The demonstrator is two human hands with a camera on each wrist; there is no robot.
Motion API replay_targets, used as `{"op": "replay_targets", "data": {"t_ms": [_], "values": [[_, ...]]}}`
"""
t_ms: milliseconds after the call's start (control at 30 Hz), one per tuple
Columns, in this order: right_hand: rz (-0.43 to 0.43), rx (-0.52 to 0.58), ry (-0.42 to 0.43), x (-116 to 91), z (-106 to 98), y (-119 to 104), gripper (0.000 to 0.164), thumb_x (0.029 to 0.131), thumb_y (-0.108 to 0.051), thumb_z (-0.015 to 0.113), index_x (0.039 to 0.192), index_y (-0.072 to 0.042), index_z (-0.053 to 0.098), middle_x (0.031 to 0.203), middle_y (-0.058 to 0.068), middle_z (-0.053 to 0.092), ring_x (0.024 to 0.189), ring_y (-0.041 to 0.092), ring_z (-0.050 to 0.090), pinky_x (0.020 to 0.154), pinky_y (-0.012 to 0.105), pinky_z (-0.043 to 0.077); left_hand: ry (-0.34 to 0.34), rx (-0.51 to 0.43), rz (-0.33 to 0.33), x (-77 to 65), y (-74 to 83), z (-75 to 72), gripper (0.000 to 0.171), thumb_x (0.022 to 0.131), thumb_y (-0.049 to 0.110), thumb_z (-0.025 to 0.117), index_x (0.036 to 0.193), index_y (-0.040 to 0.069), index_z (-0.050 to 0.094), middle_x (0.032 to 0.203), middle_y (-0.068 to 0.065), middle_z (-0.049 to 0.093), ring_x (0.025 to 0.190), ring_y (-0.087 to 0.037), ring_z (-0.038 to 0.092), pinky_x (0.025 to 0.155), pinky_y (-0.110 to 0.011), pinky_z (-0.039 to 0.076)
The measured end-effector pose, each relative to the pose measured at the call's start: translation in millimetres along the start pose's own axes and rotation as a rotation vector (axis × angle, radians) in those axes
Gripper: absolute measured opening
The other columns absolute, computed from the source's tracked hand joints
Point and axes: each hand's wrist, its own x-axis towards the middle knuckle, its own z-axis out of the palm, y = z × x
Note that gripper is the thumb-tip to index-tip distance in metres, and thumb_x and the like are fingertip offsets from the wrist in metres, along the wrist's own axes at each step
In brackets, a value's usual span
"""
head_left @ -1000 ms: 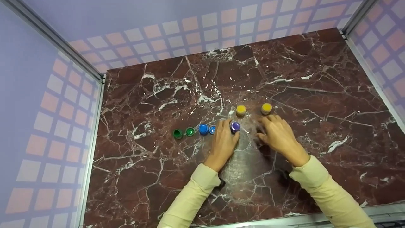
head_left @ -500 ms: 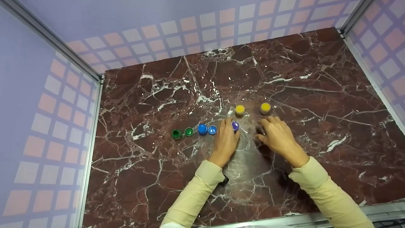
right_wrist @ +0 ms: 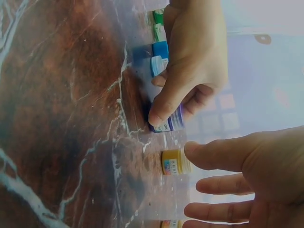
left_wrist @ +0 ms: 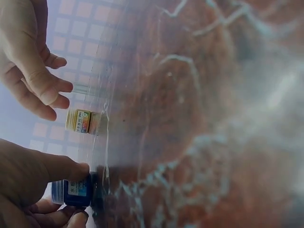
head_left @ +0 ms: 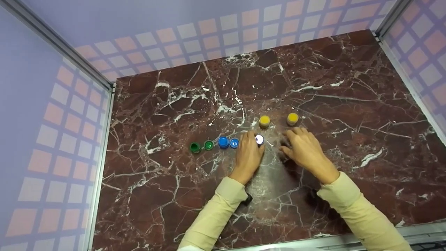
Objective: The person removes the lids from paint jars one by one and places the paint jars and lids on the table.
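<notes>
My left hand (head_left: pixel 248 153) grips a small purple paint jar (right_wrist: pixel 166 124), thumb on its near side and fingers behind. The jar stands upright on the table, its top bright white in the head view. My right hand (head_left: pixel 306 148) hovers to the right of that jar, holding nothing; in the right wrist view its fingers are spread apart. Just beyond it is a yellow paint jar (head_left: pixel 292 119), and another yellow paint jar (head_left: pixel 264 121) stands behind the purple one. Left of my left hand sit a blue jar (head_left: pixel 223 142) and a blue lid (head_left: pixel 234 143).
Farther left in the row are a green jar (head_left: pixel 195 147) and a green lid (head_left: pixel 208 145). All stand on a dark red marbled table (head_left: pixel 146 209). Pale walls with printed squares (head_left: pixel 230 38) enclose the back and both sides.
My left hand has shifted slightly right and covers more of the purple jar. The jar's top has gone from purple to bright white. My right hand stays almost in place.
</notes>
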Motion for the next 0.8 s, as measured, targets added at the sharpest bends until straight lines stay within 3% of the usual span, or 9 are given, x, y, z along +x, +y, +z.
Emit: {"op": "replay_targets", "data": {"t_ms": [333,567,800], "values": [[-0.058,0.039,0.067,6,-9,-18,0.042,0.084,-0.016,0.086,0.117,0.004,0.071,0.105,0.021,0.068,0.093,0.041,0.062,0.078,0.054,0.052,-0.025,-0.201,-0.014,-10.0,7.2,-19.5,0.039,0.086,0.006,0.081,0.117,0.0,0.059,0.113,-0.015,0.064,0.108,-0.03,0.066,0.094,-0.037,0.055],[-0.101,0.087,0.097,12,-20,-39,0.039,0.084,-0.013,0.085,0.117,0.003,0.07,0.106,0.019,0.068,0.096,0.039,0.063,0.081,0.053,0.054,-0.023,-0.249,0.003,-16.3,12.9,-35.4,0.042,0.087,0.004,0.081,0.122,0.0,0.06,0.117,-0.015,0.063,0.112,-0.028,0.065,0.096,-0.037,0.054],[-0.146,0.106,0.102,17,-27,-58,0.04,0.086,-0.015,0.085,0.119,0.002,0.07,0.105,0.018,0.068,0.09,0.036,0.064,0.074,0.051,0.056,0.002,-0.264,0.029,-18.5,16.0,-43.6,0.045,0.081,-0.004,0.083,0.12,-0.002,0.062,0.115,-0.015,0.063,0.11,-0.029,0.065,0.097,-0.036,0.054]]}}
